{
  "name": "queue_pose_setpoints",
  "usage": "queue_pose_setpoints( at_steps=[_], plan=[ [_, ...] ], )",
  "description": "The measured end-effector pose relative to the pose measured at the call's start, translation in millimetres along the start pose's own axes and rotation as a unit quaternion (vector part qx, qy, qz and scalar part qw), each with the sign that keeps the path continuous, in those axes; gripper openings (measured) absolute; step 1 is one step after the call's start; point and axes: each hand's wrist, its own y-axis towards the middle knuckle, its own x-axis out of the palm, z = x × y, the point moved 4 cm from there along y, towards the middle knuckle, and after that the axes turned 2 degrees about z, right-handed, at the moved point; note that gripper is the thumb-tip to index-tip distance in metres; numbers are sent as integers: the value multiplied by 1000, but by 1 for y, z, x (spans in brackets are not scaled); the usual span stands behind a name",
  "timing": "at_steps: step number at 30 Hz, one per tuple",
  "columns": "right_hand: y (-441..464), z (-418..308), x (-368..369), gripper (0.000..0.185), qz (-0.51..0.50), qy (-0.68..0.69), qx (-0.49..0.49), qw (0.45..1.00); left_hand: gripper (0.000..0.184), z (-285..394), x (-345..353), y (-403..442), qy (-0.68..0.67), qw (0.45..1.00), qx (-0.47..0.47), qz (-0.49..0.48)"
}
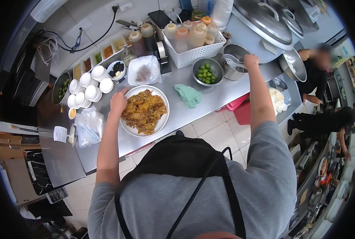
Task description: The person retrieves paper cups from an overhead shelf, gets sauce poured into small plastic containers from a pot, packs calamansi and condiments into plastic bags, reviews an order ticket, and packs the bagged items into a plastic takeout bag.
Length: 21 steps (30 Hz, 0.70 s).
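A white plate (164, 126) heaped with brown noodles (144, 111) rests on the steel counter (181, 112). At its upper left rim is my left hand (118, 102), fingers bent towards the rim; whether they grip it cannot be made out. My right hand (251, 60) is closed over the rim of a steel pot (234, 73), at the handle end of a metal utensil (237, 63) lying inside. Left of the pot stands a bowl of green limes (206, 74). A green cloth (188, 95) lies crumpled between the plate and that bowl.
A white basket (197, 55) of sauce bottles stands behind. Stacked white cups (92, 92) and a plastic bag (89, 125) are at the left. Large lidded pots (261, 24) stand at the back right. Two people (318, 71) in dark clothes are at the right.
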Motion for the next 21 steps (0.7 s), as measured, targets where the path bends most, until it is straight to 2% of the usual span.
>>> queue_pose_setpoints(
  at_steps=[1, 3, 4, 6, 9, 11, 13, 14, 15, 16, 17, 18, 20, 21],
  plan=[
    [1, 1, 0, 21, 2, 0, -2, 1000, 37, 2, -10, -7, 0, 1000, -2, 2],
    [-5, 3, -7, 23, -30, 20, 4, 999, 31, 6, -38, -33, -104, 988, 38, 111],
    [-10, 2, -13, 23, -29, 18, 1, 999, 31, 3, -45, -47, -105, 988, 35, 111],
    [-25, 4, -34, 20, 24, 91, 39, 995, 31, -12, -50, -79, -253, 965, -32, 57],
    [-59, 8, -56, 17, 76, 110, 71, 989, 23, -49, -18, -131, -288, 953, -75, 65],
    [-90, 2, -70, 16, 119, 150, 106, 976, 20, -67, 20, -164, -451, 863, -226, -18],
    [-113, -5, -67, 22, 212, 196, 119, 950, 30, -45, 37, -182, -581, 759, -290, -50],
    [-115, -7, -59, 23, 205, 212, 114, 949, 38, -37, 48, -186, -628, 712, -306, -70],
    [-122, -10, -54, 23, 242, 240, 118, 933, 41, -25, 52, -186, -663, 678, -304, -95],
    [-131, -14, -51, 20, 283, 311, 134, 897, 39, -9, 48, -185, -709, 624, -312, -102],
    [-145, -29, -65, 19, 296, 429, 166, 837, 37, -3, 56, -182, -753, 580, -291, -109],
    [-150, -38, -65, 23, 346, 458, 131, 809, 34, 0, 60, -180, -763, 568, -290, -104],
    [-152, -67, -61, 27, 285, 561, 114, 769, 38, 0, 67, -178, -759, 574, -301, -62],
    [-154, -89, -71, 28, 295, 560, 53, 772, 38, 1, 66, -177, -759, 571, -306, -54]
  ],
)
